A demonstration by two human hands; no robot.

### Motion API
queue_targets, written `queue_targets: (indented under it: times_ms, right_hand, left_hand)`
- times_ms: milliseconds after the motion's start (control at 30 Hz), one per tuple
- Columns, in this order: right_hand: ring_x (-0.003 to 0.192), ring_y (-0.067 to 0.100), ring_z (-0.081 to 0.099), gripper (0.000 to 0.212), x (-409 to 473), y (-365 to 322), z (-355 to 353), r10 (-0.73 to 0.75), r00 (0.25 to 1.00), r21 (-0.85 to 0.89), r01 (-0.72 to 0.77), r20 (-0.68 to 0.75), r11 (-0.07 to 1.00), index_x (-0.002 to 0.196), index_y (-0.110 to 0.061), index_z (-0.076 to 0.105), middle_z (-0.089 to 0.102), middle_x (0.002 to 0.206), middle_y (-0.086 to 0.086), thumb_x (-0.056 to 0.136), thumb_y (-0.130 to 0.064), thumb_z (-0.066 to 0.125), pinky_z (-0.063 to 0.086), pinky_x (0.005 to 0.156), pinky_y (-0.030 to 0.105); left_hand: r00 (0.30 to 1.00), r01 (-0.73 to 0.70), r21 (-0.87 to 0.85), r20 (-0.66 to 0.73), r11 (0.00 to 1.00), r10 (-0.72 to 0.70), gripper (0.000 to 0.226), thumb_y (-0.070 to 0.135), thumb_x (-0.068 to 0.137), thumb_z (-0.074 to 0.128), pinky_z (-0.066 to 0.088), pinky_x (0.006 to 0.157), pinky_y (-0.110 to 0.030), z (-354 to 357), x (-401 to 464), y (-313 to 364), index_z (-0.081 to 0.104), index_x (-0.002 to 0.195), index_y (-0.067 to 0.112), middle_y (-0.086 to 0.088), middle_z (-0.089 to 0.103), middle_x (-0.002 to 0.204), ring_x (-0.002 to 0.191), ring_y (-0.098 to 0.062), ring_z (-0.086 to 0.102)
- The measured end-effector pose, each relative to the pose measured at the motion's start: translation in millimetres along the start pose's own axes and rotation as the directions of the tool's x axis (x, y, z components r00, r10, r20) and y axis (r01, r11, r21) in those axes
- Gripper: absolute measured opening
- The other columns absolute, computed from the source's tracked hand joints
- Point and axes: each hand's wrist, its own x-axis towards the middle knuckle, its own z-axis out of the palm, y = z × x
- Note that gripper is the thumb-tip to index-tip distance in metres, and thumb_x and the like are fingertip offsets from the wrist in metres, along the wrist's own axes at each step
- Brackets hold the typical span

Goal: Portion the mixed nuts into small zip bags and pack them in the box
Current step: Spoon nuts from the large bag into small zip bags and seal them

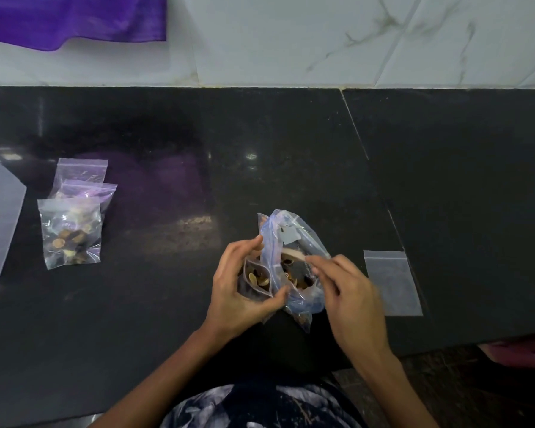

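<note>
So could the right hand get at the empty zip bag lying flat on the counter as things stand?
Probably yes. The empty zip bag lies flat just to the right of the right hand, with bare counter around it and nothing on top. The hand is blurred over the big bag of nuts, so its grip is unclear.

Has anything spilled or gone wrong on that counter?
Nothing stands out. No loose nuts show on the dark counter. The filled small bags lie stacked at left, an empty zip bag lies flat at right, and the big nut bag is between the hands.
</note>
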Motion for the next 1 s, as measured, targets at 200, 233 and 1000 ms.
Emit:
queue_targets:
  times_ms: [200, 233, 1000]
  right_hand:
    - [0.063, 0.004, 0.052, 0.023, -3.4, 5.0, -25.2, 0.026, 1.0, -0.076, -0.026, 0.004, 0.997, 0.108, -0.022, 0.07, 0.052, 0.082, -0.013, 0.091, -0.013, 0.058, 0.044, 0.048, 0.022]
    - [0.062, 0.003, 0.051, 0.022, -2.8, 4.1, -26.7, 0.046, 0.999, -0.083, -0.047, -0.015, 0.995, 0.108, -0.021, 0.07, 0.051, 0.08, -0.012, 0.092, -0.015, 0.056, 0.042, 0.048, 0.019]
    - [0.093, 0.004, 0.063, 0.017, -11.4, 6.2, 0.8, 0.575, 0.81, 0.49, -0.549, 0.112, 0.678, 0.099, -0.023, 0.07, 0.069, 0.093, -0.011, 0.093, -0.025, 0.054, 0.052, 0.082, 0.028]
  left_hand:
    - [0.998, 0.047, -0.009, 0.045, 0.999, -0.047, 0.087, 0.049, 0.054, 0.086, 0.048, 0.091, -0.022, -5.5, -4.8, -6.3, 0.048, 0.129, 0.026, 0.014, 0.051, 0.121, 0.107, -0.012, 0.058]
    - [0.997, 0.051, -0.011, 0.063, 0.999, -0.05, 0.089, 0.051, 0.053, 0.086, 0.049, 0.092, -0.026, -5.7, -5.3, -7.3, 0.048, 0.129, 0.026, 0.011, 0.052, 0.122, 0.108, -0.016, 0.058]
    - [0.987, 0.094, 0.012, 0.127, 0.996, -0.094, 0.084, 0.044, 0.058, 0.085, 0.044, 0.091, -0.014, -6.2, -8.8, -1.8, 0.041, 0.129, 0.035, -0.001, 0.053, 0.121, 0.111, -0.009, 0.055]
